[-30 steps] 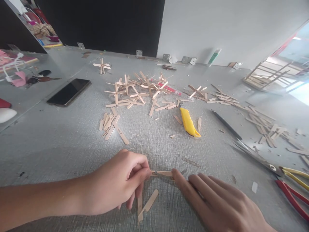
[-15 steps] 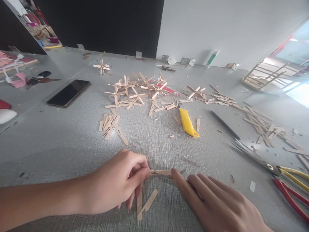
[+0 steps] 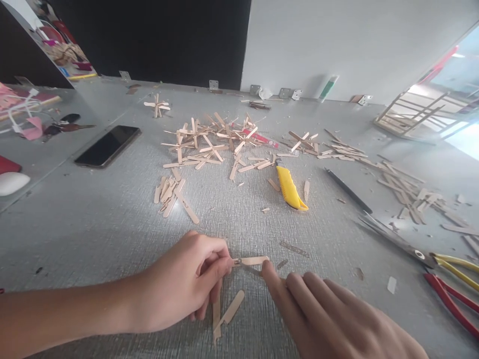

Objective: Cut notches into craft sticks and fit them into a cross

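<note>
My left hand [image 3: 187, 286] is closed in a pinch on the left end of a short wooden stick piece [image 3: 252, 261] that lies on the grey table [image 3: 93, 224]. My right hand [image 3: 337, 319] reaches in from the lower right, and its index fingertip presses on the right end of that stick and a thin grey blade-like strip under it. Its other fingers are stretched out. Two more stick pieces [image 3: 226, 311] lie just below my left hand's fingers.
A pile of wooden sticks [image 3: 213, 142] covers the table's middle, with a yellow utility knife [image 3: 290, 188] and a black pen [image 3: 348, 191] beside it. Red-and-yellow-handled scissors [image 3: 430, 259] lie right. A phone [image 3: 107, 145] lies left. A stick frame [image 3: 411, 115] stands far right.
My right index finger has slid a little left along the stick piece, and the piece now tilts slightly with the grey strip showing beneath it. My left hand keeps its pinch.
</note>
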### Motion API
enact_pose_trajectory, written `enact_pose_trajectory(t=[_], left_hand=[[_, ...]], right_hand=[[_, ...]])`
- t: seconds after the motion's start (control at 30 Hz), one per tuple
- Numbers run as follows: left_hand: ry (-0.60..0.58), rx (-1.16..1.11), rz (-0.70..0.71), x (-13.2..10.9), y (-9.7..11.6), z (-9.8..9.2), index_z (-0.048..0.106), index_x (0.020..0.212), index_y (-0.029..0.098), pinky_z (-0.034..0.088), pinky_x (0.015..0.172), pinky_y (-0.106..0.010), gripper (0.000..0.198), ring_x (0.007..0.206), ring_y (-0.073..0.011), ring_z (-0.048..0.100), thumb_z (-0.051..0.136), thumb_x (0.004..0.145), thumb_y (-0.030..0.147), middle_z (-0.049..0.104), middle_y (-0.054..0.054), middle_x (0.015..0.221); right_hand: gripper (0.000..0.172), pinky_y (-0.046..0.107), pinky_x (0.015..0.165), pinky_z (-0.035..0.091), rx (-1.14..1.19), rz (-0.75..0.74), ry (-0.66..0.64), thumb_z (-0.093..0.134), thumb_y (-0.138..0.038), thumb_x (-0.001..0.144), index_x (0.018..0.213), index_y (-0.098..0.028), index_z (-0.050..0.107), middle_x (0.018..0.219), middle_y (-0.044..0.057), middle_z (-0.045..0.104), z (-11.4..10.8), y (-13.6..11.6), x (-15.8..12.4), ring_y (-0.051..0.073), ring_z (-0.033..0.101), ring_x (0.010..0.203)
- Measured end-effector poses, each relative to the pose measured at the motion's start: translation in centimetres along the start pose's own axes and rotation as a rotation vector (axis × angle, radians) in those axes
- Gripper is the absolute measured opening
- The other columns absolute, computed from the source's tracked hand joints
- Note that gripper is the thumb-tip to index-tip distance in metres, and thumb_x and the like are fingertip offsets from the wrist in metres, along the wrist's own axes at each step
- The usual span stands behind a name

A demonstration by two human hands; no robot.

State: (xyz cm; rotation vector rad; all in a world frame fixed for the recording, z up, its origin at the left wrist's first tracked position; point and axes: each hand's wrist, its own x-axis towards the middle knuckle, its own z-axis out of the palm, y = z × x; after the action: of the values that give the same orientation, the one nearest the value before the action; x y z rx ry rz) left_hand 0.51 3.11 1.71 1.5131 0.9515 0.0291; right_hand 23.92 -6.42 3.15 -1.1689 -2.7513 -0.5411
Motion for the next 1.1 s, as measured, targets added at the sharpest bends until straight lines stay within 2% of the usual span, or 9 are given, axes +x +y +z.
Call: enact_pose_trajectory(t=[0.13, 0.27, 0.37, 0.53, 0.6, 0.7, 0.77, 0.93, 1.1], left_hand=[[-0.002, -0.010, 0.016, -0.1, -0.2, 0.0, 0.056, 0.080, 0.019, 0.046, 0.043, -0.014, 0.036, 0.043, -0.0071, 0.055, 0.047, 0.106, 0.043, 0.065, 0.004, 0.060], [0.019, 0.007, 0.039, -0.2, -0.7, 0.3, 0.053, 0.079, 0.020, 0.046, 0.043, -0.014, 0.043, 0.043, -0.0068, 0.054, 0.041, 0.108, 0.049, 0.065, 0.003, 0.060], [0.049, 0.064, 0.093, -0.3, -1.1, 0.6, 0.052, 0.078, 0.020, 0.044, 0.043, -0.014, 0.043, 0.042, -0.0067, 0.054, 0.041, 0.108, 0.049, 0.062, 0.004, 0.057], [0.102, 0.162, 0.167, -0.3, -1.5, 0.9, 0.051, 0.077, 0.021, 0.039, 0.042, -0.015, 0.042, 0.041, -0.0066, 0.051, 0.037, 0.109, 0.044, 0.061, 0.005, 0.055], [0.103, 0.185, 0.171, -0.3, -1.6, 0.9, 0.051, 0.079, 0.021, 0.039, 0.043, -0.017, 0.041, 0.042, -0.0078, 0.051, 0.036, 0.110, 0.042, 0.061, 0.004, 0.056], [0.092, 0.200, 0.156, -0.3, -1.8, 1.0, 0.050, 0.080, 0.022, 0.040, 0.045, -0.020, 0.040, 0.043, -0.0092, 0.051, 0.033, 0.110, 0.042, 0.062, 0.003, 0.058], [0.089, 0.193, 0.142, -0.2, -1.8, 1.1, 0.049, 0.080, 0.022, 0.039, 0.045, -0.021, 0.042, 0.043, -0.0095, 0.050, 0.033, 0.110, 0.045, 0.062, 0.002, 0.058], [0.092, 0.238, 0.171, -0.2, -1.7, 1.1, 0.046, 0.076, 0.022, 0.034, 0.045, -0.021, 0.043, 0.042, -0.0089, 0.047, 0.034, 0.110, 0.047, 0.056, 0.004, 0.054], [0.100, 0.248, 0.192, -0.4, -1.7, 1.0, 0.042, 0.075, 0.022, 0.031, 0.044, -0.021, 0.043, 0.042, -0.0078, 0.045, 0.036, 0.110, 0.047, 0.044, 0.007, 0.054]], right_hand=[[0.035, 0.033, 0.045, 0.043, 0.060, -0.039, 0.061, 0.032, -0.005, 0.101, 0.118, -0.002, 0.062, 0.067, 0.001, 0.059, 1.1, 1.7, 0.5, 0.017, 0.056, 0.051], [0.031, 0.037, 0.040, 0.036, 0.138, -0.028, 0.004, 0.036, -0.007, 0.101, 0.112, -0.012, 0.065, 0.066, -0.002, 0.054, 1.5, 2.8, 0.8, 0.019, 0.051, 0.047], [0.039, 0.037, 0.041, 0.036, 0.058, -0.008, -0.008, 0.032, -0.003, 0.098, 0.108, -0.014, 0.067, 0.067, -0.001, 0.059, 0.3, 1.9, 1.1, 0.018, 0.053, 0.048], [0.034, 0.034, 0.046, 0.037, -0.123, -0.008, 0.002, 0.041, -0.001, 0.092, 0.113, -0.003, 0.068, 0.067, 0.002, 0.061, -1.0, 0.1, 1.0, 0.016, 0.053, 0.051], [0.036, 0.033, 0.047, 0.037, 0.029, 0.027, -0.053, 0.040, 0.000, 0.093, 0.117, -0.008, 0.066, 0.070, 0.001, 0.062, -0.3, 0.9, 0.8, 0.015, 0.055, 0.052], [0.035, 0.031, 0.048, 0.035, 0.368, 0.113, -0.252, 0.045, 0.001, 0.093, 0.115, -0.021, 0.062, 0.075, -0.004, 0.063, 1.0, 2.9, 0.7, 0.013, 0.057, 0.053], [0.034, 0.032, 0.048, 0.033, 0.400, 0.127, -0.308, 0.050, 0.000, 0.092, 0.113, -0.024, 0.062, 0.075, -0.005, 0.062, 1.3, 3.5, 0.8, 0.013, 0.056, 0.053], [0.032, 0.036, 0.046, 0.037, 0.020, -0.012, -0.029, 0.046, -0.004, 0.090, 0.113, -0.008, 0.068, 0.070, 0.000, 0.062, 0.2, 1.3, 1.1, 0.018, 0.057, 0.053], [0.037, 0.034, 0.047, 0.044, -0.108, -0.028, 0.006, 0.046, -0.004, 0.089, 0.118, 0.002, 0.067, 0.071, 0.003, 0.062, -0.1, -0.1, 1.2, 0.017, 0.059, 0.054]])
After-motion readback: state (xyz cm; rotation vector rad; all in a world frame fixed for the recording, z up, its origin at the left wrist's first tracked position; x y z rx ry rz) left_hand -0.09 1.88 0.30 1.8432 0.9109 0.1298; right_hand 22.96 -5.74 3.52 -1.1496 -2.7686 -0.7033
